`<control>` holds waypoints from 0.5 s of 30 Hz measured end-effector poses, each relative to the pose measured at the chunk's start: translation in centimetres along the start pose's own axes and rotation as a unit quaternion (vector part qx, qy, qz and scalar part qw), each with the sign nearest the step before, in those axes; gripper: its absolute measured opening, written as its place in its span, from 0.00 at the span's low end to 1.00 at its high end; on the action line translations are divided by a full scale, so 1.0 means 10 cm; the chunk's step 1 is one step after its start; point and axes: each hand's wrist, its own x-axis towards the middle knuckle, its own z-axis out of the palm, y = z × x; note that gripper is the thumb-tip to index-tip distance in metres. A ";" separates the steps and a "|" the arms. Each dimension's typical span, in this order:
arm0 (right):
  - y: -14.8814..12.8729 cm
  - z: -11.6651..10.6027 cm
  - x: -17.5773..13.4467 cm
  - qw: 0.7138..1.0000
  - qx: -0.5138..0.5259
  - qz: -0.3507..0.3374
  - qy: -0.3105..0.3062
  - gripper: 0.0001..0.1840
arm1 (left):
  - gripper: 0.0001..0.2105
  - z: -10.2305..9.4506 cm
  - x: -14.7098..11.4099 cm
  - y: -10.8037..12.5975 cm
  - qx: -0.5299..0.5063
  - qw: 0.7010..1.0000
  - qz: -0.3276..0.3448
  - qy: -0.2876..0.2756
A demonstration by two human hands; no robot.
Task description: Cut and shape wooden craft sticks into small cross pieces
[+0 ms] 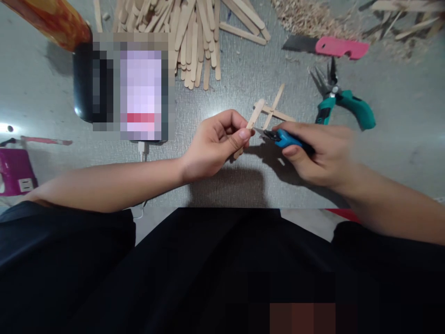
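Between the thumb and fingers of my left hand (220, 146) is a wooden popsicle stick (256, 113), tilted with its rounded end up and to the right. My right hand (316, 150) is wrapped round a blue utility knife (288, 138). Its blade points left, close by the stick near my left fingertips; whether it touches, I cannot tell. Just beyond both hands, a small cross of thin wooden strips (273, 112) lies on the table, partly behind the held stick.
A heap of popsicle sticks (194, 41) lies at the back. Toward the right are a pink-handled knife (342, 48), green-handled pliers (358, 109) and wood shavings (309, 18). A blurred phone (141, 93) with a cable, a black object (83, 83) and a purple box (16, 171) sit left.
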 end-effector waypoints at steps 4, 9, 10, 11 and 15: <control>-0.01 -0.01 0.00 1.000 -0.004 -0.019 0.001 0.25 | 0.27 0.01 -0.01 -0.01 -0.009 1.000 0.010 -0.012; -0.02 -0.03 0.00 0.999 -0.028 -0.028 -0.003 0.23 | 0.27 0.02 -0.01 -0.01 -0.010 1.000 0.013 -0.006; -0.02 -0.03 0.00 0.999 -0.036 -0.033 0.004 0.24 | 0.27 0.02 -0.01 -0.01 -0.008 1.000 0.014 -0.004; -0.02 -0.04 -0.01 0.998 -0.046 -0.036 0.007 0.25 | 0.27 0.02 -0.01 -0.01 -0.005 1.000 0.014 -0.003; 0.01 -0.07 -0.03 0.994 -0.108 -0.028 -0.004 0.29 | 0.27 0.00 -0.02 -0.03 0.016 1.000 0.009 0.008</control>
